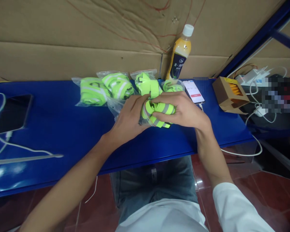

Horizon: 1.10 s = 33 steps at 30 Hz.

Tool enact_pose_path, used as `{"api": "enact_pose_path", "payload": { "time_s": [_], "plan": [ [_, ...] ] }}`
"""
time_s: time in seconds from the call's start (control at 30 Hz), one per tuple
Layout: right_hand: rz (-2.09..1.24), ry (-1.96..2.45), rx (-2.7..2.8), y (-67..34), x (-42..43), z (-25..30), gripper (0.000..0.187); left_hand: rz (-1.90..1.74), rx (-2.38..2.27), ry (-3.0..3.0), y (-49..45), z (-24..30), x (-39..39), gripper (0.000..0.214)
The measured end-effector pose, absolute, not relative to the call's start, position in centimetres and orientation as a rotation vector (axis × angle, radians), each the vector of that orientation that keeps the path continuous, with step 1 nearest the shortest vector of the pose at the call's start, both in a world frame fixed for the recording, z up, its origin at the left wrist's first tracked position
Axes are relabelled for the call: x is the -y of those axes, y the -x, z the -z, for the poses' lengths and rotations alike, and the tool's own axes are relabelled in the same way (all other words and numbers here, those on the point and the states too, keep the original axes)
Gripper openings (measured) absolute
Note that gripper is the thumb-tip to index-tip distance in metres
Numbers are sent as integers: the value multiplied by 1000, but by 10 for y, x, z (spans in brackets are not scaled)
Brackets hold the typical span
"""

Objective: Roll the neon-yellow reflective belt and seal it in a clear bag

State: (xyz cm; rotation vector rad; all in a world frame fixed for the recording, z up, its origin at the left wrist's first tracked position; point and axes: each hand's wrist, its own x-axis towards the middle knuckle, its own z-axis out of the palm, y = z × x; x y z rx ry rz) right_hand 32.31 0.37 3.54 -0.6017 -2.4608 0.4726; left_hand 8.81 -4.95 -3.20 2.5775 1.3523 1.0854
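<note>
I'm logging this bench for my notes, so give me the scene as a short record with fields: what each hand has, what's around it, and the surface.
surface: blue table against a cardboard wall
left hand: grips the neon yellow reflective band bundle from the left
right hand: closed over the same bundle from the right
behind the hands: bagged bands in clear bags, in a row
bottle: orange drink bottle, upright, white cap
phone: lit screen, flat beside the bottle
far right: small cardboard box, white cables
far left: dark tablet with a cable
</note>
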Motion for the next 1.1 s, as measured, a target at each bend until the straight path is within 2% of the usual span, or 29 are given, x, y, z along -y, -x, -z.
{"api": "enact_pose_path", "payload": {
  "time_s": [0.13,0.33,0.4,0.5,0.53,0.7,0.93,1.1],
  "plan": [
    [-486,700,2531,-317,2,-35,23,-1108,-1316,-2629,-92,41,48,72],
    [-359,944,2509,-304,20,-36,23,-1172,-1331,-2719,-92,43,47,72],
    [-435,915,2477,-309,19,-37,30,-1174,-1324,-2707,-92,41,47,74],
    [-593,822,2412,-322,11,-38,51,-1212,-1334,-2668,-92,35,48,76],
    [-622,799,2390,-325,8,-39,52,-1233,-1357,-2649,-90,34,49,76],
    [-656,713,2260,-324,-2,-35,40,-1338,-1434,-2679,-80,28,46,88],
    [-637,734,2284,-313,4,-31,37,-1308,-1387,-2809,-82,31,44,99],
    [-539,775,2168,-307,7,-25,43,-1408,-1614,-2666,-77,18,43,100]
  ]
}}
